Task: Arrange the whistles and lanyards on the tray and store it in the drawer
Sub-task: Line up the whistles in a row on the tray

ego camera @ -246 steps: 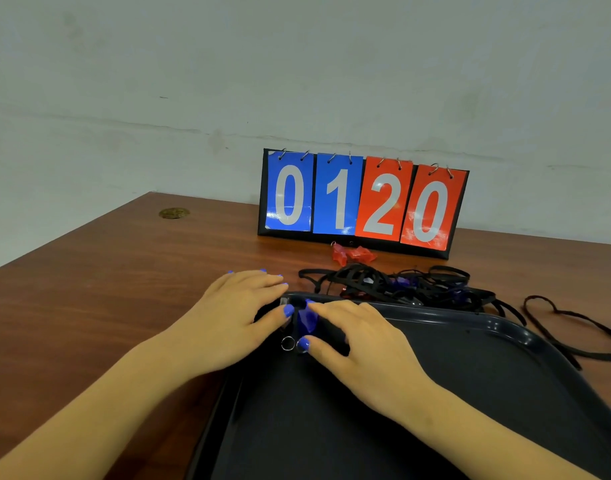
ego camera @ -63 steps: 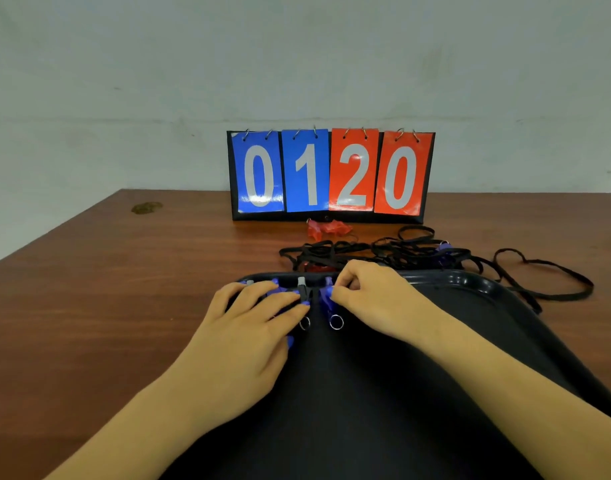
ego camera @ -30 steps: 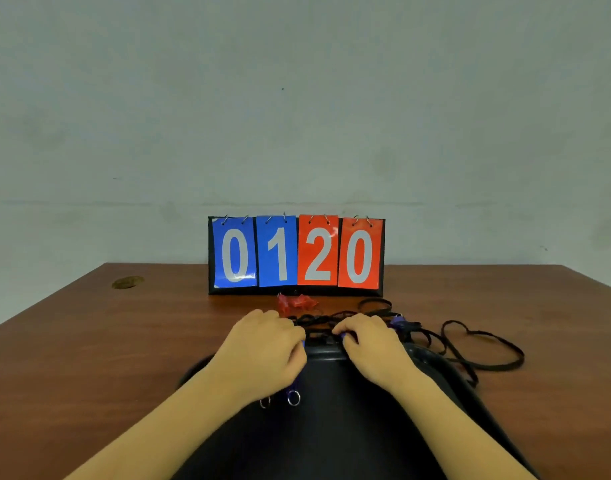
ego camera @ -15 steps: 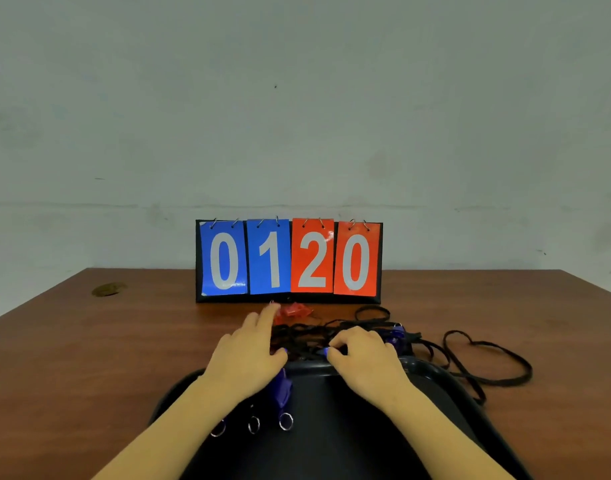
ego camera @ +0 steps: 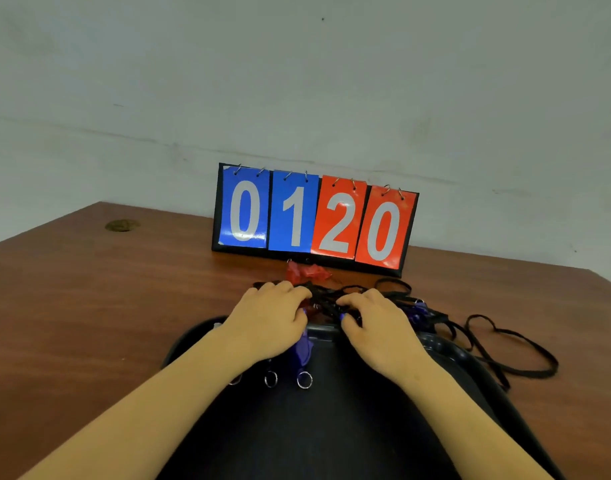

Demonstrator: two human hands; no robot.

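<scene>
Head view: both hands' curled fingers (ego camera: 290,292) dig into tangled lanyards (ego camera: 326,299) beyond the tray (ego camera: 446,351); grip unclear.

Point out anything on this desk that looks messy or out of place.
The black fabric lanyards lie in a tangled heap on the brown wooden desk beyond the black plastic tray, one loop trailing off right. Red plastic whistles sit loose before the flip scoreboard. Nothing looks damaged.

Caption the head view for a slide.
Both hands, left hand and right hand, work tangled black lanyards beyond the tray.
</scene>
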